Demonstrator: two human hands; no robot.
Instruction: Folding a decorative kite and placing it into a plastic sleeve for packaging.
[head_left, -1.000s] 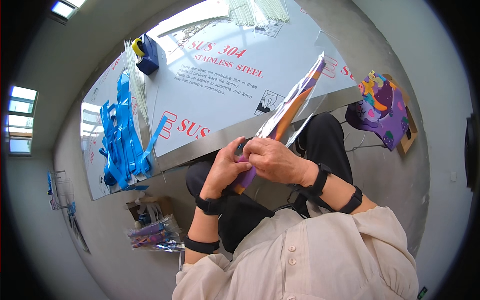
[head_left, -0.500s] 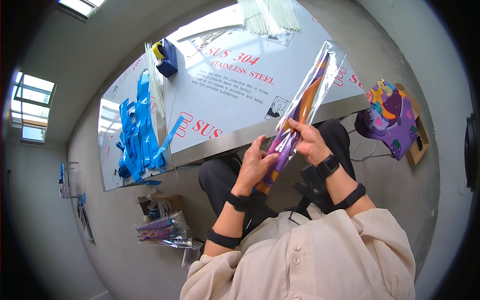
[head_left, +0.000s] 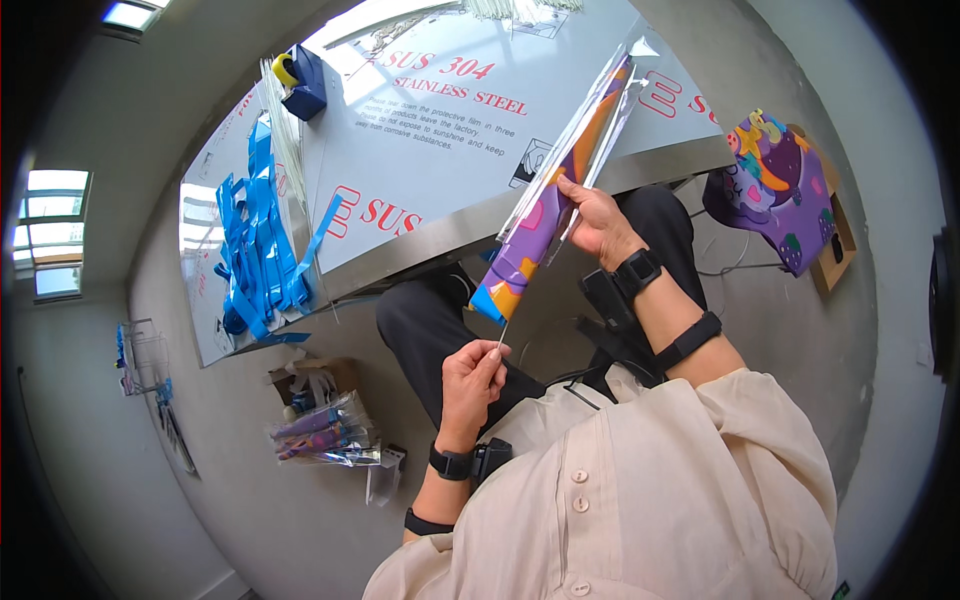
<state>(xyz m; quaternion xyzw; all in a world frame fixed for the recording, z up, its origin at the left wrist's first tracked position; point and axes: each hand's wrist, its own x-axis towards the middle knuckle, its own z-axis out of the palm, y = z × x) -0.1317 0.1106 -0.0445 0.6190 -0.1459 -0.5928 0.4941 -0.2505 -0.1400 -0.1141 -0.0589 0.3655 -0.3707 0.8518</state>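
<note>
A rolled purple and orange patterned sheet (head_left: pixel 528 240) slants up over the table edge, partly inside a clear plastic sleeve (head_left: pixel 588 125). My right hand (head_left: pixel 603 228) is closed round its middle, thumb along the top and fingers partly hidden behind. The blue and orange lower end sticks out of the sleeve. Below that end, my left hand (head_left: pixel 472 392) pinches a thin pale strand (head_left: pixel 503 337) running up to the sheet; whether it is a rod or a cord, I cannot tell.
Blue strips (head_left: pixel 265 240) lie on the film-covered steel table (head_left: pixel 430 170), beside thin white rods (head_left: pixel 284 140) and a tape dispenser (head_left: pixel 303 85). A patterned purple sheet (head_left: pixel 775 190) rests over a cardboard box (head_left: pixel 842 245) at right. Wrapped rolls (head_left: pixel 325 432) sit at lower left.
My left hand has left the roll's lower part and moved down to pinch the thin strand. The sleeve sits higher on the roll, baring its lower end. The view has shifted slightly.
</note>
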